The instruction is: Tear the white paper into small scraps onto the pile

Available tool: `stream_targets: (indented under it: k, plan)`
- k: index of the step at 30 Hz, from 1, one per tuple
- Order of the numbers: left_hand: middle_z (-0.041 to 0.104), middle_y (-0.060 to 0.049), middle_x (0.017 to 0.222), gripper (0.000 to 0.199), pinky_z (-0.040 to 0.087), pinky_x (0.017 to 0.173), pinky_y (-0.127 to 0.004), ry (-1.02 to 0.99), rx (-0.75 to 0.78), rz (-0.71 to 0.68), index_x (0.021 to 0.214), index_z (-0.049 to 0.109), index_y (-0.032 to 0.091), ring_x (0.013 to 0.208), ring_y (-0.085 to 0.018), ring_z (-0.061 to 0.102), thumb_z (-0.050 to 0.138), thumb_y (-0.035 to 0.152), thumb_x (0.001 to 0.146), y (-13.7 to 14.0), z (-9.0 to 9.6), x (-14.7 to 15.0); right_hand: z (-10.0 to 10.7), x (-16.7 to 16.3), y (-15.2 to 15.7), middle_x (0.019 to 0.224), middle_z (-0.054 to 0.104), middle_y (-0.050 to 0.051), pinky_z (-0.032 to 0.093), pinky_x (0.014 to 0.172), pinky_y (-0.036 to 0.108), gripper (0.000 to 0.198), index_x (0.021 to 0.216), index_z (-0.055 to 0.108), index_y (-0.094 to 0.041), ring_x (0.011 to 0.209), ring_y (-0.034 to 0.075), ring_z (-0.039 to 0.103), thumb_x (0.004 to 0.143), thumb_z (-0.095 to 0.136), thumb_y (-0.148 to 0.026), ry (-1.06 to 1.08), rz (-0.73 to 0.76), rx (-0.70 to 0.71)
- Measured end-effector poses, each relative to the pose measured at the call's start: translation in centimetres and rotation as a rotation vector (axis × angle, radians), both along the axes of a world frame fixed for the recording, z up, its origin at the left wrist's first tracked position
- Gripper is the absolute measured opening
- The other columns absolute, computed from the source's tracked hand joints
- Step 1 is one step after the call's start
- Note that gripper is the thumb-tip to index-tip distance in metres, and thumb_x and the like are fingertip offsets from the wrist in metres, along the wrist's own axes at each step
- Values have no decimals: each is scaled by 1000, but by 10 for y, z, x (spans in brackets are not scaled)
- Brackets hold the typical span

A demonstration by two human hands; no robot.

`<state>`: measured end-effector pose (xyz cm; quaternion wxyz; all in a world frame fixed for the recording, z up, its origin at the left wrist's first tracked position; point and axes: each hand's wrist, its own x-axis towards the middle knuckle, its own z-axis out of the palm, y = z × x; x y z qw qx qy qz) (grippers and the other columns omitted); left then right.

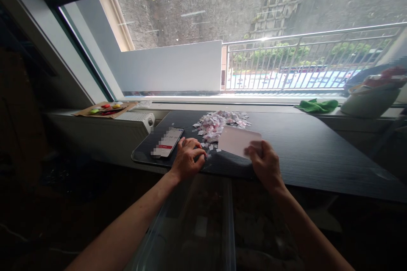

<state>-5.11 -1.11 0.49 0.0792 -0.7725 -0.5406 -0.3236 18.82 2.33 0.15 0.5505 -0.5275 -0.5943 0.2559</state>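
Note:
My right hand [265, 165] grips a pale rectangular card [238, 140] with rounded corners by its right end, tilted above the dark table [305, 148]. Just behind the card lies a heap of small cut paper pieces [212, 126], white and pinkish. A few loose pieces lie in front of it, between my hands. My left hand [188, 159] is low at the table's front edge, its fingers curled and the thumb close to the index finger. Whatever may be between those fingertips is too small to make out. A smartphone [170, 142] with a lit screen lies just left of that hand.
A clear plastic bin [230, 220] stands below the table's front edge. On the sill at left, cardboard [85, 111] bears small colourful items above a radiator [135, 120]. A green cloth [316, 106] and a pale container [370, 99] are at right, by the window.

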Motion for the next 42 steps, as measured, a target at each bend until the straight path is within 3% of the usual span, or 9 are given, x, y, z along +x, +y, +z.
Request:
stream_targets:
  k: [4, 11, 17, 23, 29, 36, 42]
  plan:
    - [61, -2, 84, 16, 23, 107, -48, -55, 34, 17, 68, 63, 21, 101, -21, 53, 50, 21, 78, -1, 1, 0, -1, 1, 1, 77, 67, 6, 48, 71, 38, 23, 86, 56, -21, 71, 22, 64, 74, 54, -40, 3, 15, -3]
    - [62, -4, 93, 21, 25, 106, -49, -21, 29, 11, 92, 65, 22, 105, -22, 52, 49, 22, 78, 1, -1, -2, -1, -3, 0, 83, 70, 6, 49, 75, 36, 23, 93, 57, -20, 76, 21, 66, 77, 54, -37, -22, 154, 46]
    - [62, -4, 93, 21, 24, 106, -49, -15, 12, 15, 94, 64, 23, 106, -23, 51, 49, 23, 79, 1, -1, -2, -1, -5, -1, 83, 72, 4, 49, 73, 34, 24, 97, 58, -21, 75, 19, 66, 78, 55, -34, -76, 252, 21]
    - [62, -4, 93, 22, 25, 105, -48, -18, 24, 17, 92, 65, 22, 105, -22, 51, 48, 23, 79, 1, -1, -1, 1, -3, -2, 79, 69, 4, 49, 69, 33, 20, 89, 57, -21, 70, 19, 64, 75, 54, -36, -86, 128, 61]
    - [62, -3, 92, 22, 25, 106, -48, -26, 15, 18, 92, 65, 22, 103, -22, 52, 49, 22, 78, 1, 0, -1, 4, -3, -5, 73, 66, 2, 47, 65, 31, 22, 88, 57, -21, 64, 17, 59, 72, 53, -36, -115, 120, 67]
    - [62, -3, 91, 22, 25, 106, -46, -22, 22, 29, 91, 65, 23, 103, -22, 52, 49, 20, 77, 0, 1, 0, 9, 1, -7, 65, 59, 1, 45, 57, 29, 17, 78, 57, -21, 58, 16, 53, 69, 53, -34, -5, -91, 45]
    - [62, -3, 91, 21, 25, 106, -47, -33, 21, 28, 90, 65, 22, 104, -22, 52, 49, 20, 77, 0, 1, 0, 6, 0, -6, 75, 65, 4, 48, 63, 32, 25, 88, 60, -19, 64, 18, 59, 72, 55, -38, -1, -57, 32]
